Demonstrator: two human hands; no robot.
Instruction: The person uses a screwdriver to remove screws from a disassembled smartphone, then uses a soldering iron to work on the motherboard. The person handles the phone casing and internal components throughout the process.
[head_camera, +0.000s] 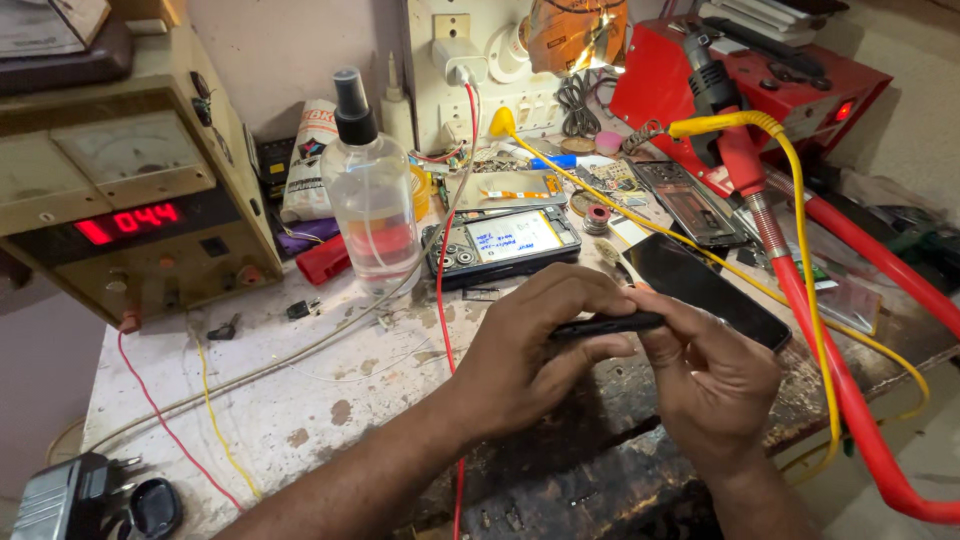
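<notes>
Nearest, over the scuffed worktop (300, 420): left hand (530, 350) and right hand (705, 375) closed together on a slim black tool (605, 324), held level between the fingertips of both. Just beyond the right hand, a dark phone screen (705, 290) lying flat. Behind the left hand, an opened phone (505, 245) with its insides showing, beside a clear spray bottle (370, 200). Left, a beige power supply (130, 180) with red digits lit. Far right, a red station (760, 80) with red hose (850, 400) and yellow cable (800, 200).
</notes>
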